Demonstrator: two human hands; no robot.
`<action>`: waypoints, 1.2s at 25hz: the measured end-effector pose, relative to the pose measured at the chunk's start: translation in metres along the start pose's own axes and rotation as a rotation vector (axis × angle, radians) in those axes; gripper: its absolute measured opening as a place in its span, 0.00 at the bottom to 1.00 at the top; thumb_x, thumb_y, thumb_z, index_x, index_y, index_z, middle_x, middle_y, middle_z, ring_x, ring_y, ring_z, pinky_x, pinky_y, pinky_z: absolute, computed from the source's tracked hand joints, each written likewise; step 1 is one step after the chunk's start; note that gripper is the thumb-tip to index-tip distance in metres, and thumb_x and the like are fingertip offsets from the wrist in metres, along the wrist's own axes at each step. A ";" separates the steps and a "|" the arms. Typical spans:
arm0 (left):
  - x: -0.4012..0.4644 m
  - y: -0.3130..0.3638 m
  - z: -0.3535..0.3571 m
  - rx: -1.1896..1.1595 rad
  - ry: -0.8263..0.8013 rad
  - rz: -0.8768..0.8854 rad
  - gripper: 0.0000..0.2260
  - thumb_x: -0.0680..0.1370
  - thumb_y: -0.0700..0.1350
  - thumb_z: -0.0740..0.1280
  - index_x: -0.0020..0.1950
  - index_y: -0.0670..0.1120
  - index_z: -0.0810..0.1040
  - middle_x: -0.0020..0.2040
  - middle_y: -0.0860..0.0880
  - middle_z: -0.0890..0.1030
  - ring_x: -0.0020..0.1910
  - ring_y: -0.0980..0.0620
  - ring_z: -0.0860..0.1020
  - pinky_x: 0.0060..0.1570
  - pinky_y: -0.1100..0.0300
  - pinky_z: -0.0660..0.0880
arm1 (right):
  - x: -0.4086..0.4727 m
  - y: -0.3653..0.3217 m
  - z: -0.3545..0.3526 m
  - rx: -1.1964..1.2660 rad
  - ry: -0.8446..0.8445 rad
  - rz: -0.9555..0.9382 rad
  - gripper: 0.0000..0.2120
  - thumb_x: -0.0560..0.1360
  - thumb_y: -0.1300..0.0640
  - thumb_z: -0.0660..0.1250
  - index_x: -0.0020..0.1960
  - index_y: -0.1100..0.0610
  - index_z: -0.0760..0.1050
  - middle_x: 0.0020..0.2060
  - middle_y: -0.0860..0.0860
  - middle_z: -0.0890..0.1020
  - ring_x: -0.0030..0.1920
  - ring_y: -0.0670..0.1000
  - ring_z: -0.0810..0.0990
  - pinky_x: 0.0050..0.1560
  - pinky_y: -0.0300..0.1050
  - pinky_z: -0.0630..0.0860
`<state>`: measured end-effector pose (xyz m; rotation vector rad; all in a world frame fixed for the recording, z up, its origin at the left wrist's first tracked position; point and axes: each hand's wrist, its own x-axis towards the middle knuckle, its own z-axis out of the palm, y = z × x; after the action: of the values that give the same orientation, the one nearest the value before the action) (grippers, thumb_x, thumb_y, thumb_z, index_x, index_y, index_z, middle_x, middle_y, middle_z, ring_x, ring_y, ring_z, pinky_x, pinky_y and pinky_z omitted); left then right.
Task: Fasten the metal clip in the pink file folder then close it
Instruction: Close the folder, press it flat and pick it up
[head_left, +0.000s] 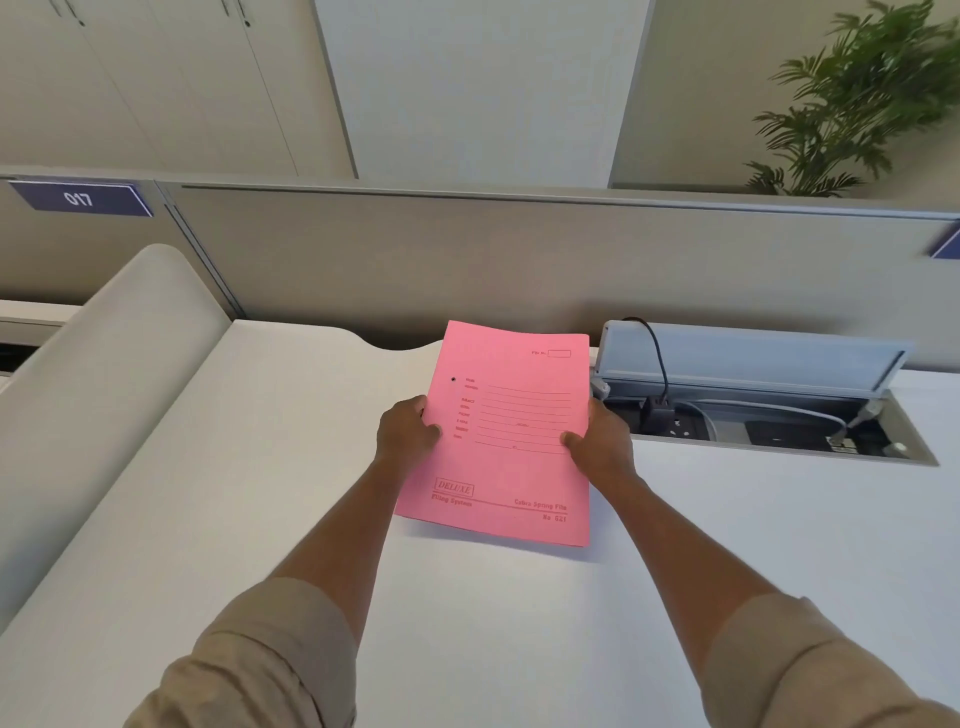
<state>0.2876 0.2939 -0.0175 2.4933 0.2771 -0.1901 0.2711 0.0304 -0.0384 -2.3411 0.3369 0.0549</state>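
Observation:
The pink file folder (511, 457) is closed, its printed front cover facing up, over the middle of the white desk (260, 493). My left hand (408, 431) grips its left edge, thumb on the cover. My right hand (602, 436) grips the right edge the same way. The folder's near edge looks slightly raised off the desk and casts a shadow. The metal clip is hidden inside the folder.
An open cable tray (769, 415) with sockets, plugs and cables sits just right of the folder, its lid (748, 353) raised. A grey partition (467, 260) runs along the desk's far edge. A curved white divider (104, 364) stands at the left. A plant (857, 104) is behind the partition.

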 end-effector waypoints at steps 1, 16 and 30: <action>0.003 -0.002 0.003 0.016 -0.006 0.005 0.02 0.76 0.41 0.66 0.47 0.44 0.77 0.48 0.47 0.83 0.45 0.46 0.79 0.41 0.58 0.72 | 0.002 0.001 0.003 -0.016 0.008 0.006 0.18 0.75 0.61 0.71 0.63 0.56 0.72 0.58 0.55 0.81 0.56 0.58 0.82 0.49 0.51 0.78; 0.006 -0.008 0.024 0.149 -0.042 0.007 0.17 0.80 0.45 0.64 0.68 0.43 0.71 0.63 0.44 0.71 0.61 0.43 0.75 0.58 0.49 0.77 | -0.001 0.010 0.042 -0.217 0.139 0.019 0.13 0.78 0.60 0.64 0.61 0.57 0.69 0.57 0.56 0.72 0.58 0.56 0.73 0.55 0.55 0.79; -0.010 0.000 0.075 0.503 -0.187 0.390 0.32 0.85 0.55 0.51 0.81 0.44 0.39 0.82 0.45 0.39 0.80 0.43 0.38 0.78 0.45 0.40 | -0.014 0.017 0.079 -0.498 -0.022 -0.142 0.33 0.83 0.45 0.50 0.81 0.59 0.42 0.81 0.57 0.46 0.81 0.58 0.42 0.76 0.52 0.37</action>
<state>0.2722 0.2482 -0.0754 2.9309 -0.3810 -0.3632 0.2582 0.0775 -0.1046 -2.8484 0.1556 0.1054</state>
